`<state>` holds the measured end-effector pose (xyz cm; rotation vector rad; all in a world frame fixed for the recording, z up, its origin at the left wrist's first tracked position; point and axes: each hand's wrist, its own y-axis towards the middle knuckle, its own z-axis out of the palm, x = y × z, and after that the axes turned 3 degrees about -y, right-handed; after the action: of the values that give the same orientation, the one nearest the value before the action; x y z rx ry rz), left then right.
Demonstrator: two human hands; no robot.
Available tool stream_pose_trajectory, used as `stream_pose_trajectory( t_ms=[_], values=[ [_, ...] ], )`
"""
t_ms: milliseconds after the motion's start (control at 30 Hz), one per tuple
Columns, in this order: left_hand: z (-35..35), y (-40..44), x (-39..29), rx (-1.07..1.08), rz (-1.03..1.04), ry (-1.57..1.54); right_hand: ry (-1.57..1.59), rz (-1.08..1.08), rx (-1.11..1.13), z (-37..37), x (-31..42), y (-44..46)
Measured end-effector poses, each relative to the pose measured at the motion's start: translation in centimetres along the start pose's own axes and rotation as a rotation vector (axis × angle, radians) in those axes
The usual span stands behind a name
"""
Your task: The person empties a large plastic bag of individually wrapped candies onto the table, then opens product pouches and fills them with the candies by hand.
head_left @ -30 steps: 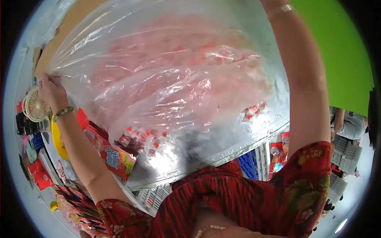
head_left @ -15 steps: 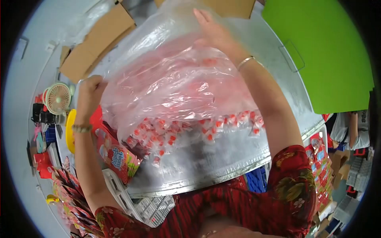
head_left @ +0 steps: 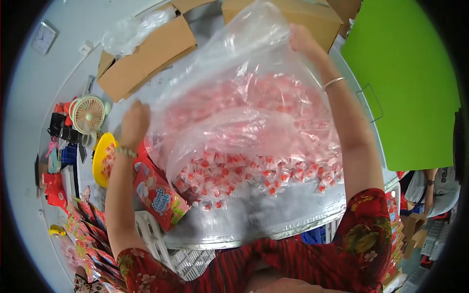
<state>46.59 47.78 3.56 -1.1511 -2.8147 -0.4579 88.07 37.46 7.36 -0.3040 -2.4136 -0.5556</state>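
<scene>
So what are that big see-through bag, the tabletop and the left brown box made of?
The bag: thin plastic film, glossy, as it creases and catches light. The tabletop: probably metal, judging by its grey sheen, though a metallic covering is possible. The brown box: most likely cardboard, matt, with stiff sides.

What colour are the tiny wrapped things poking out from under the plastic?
The tiny wrapped things are red, in see-through wrappers; the head view shows them.
</scene>
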Motion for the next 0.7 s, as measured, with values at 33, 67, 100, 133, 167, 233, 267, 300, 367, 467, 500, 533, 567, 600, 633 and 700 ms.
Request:
stream_pose_trajectory(
  t_ms=[33, 67, 100, 133, 167, 233, 267, 300, 367, 467, 500, 533, 567, 600, 633, 700],
  values=[
    [0.0, 2.1, 1.3, -0.091, 0.027, 0.005, -0.001, 0.005, 0.009, -0.8, 0.2, 0.5],
    [-0.4, 3.8, 2.2, -0.183, 0.053, 0.012, 0.07, 0.069, 0.073, -1.7, -0.1, 1.1],
    [-1.9, 5.0, 1.6, -0.257, 0.025, -0.055, 0.143, 0.131, 0.138, -2.1, 0.2, 1.4],
    [-3.2, 6.0, 1.0, -0.332, -0.005, -0.121, 0.27, 0.12, 0.051, -2.2, 0.5, 1.1],
    [-2.8, 7.0, 1.4, -0.326, -0.01, -0.118, 0.273, 0.119, 0.058, -2.5, 1.0, 1.0],
    [-1.5, 9.0, 2.1, -0.286, -0.51, -1.102, 0.356, 0.073, -0.034, -3.2, 1.7, 1.0],
    [-1.9, 9.5, 2.0, -0.285, -0.51, -1.102, 0.356, 0.074, -0.034, -3.6, 1.2, 1.6],
    [-3.1, 10.0, 1.7, -0.297, -0.329, -0.707, 0.366, 0.096, -0.045, -4.1, 0.7, 2.7],
    [-5.4, 11.4, 0.6, -0.29, -0.16, -0.307, 0.382, 0.117, -0.042, -4.3, 1.6, 3.5],
    [-8.8, 13.7, -3.2, -0.543, -0.674, -1.469, 0.551, 0.06, -0.309, -3.8, 3.1, 5.4],
    [-9.7, 13.9, -4.3, -0.564, -0.638, -1.675, 0.549, 0.06, -0.308, -3.9, 3.4, 5.3],
    [-10.4, 14.0, -4.9, -0.58, -0.596, -1.884, 0.419, -0.039, -0.359, -3.9, 3.6, 5.2],
    [-11.0, 14.0, -5.4, -0.577, -0.602, -1.885, 0.289, -0.137, -0.405, -3.9, 4.0, 5.0],
    [-11.5, 14.1, -5.6, -0.597, -0.557, -1.877, 0.29, -0.132, -0.4, -4.1, 5.3, 4.8],
    [-11.4, 14.0, -5.8, -0.614, -0.514, -1.866, 0.342, -0.11, -0.455, -4.4, 6.6, 4.6],
    [-9.8, 15.7, -0.9, -0.547, -0.422, -1.919, 0.393, -0.069, -0.504, -4.8, 7.5, 5.2]
  ],
)
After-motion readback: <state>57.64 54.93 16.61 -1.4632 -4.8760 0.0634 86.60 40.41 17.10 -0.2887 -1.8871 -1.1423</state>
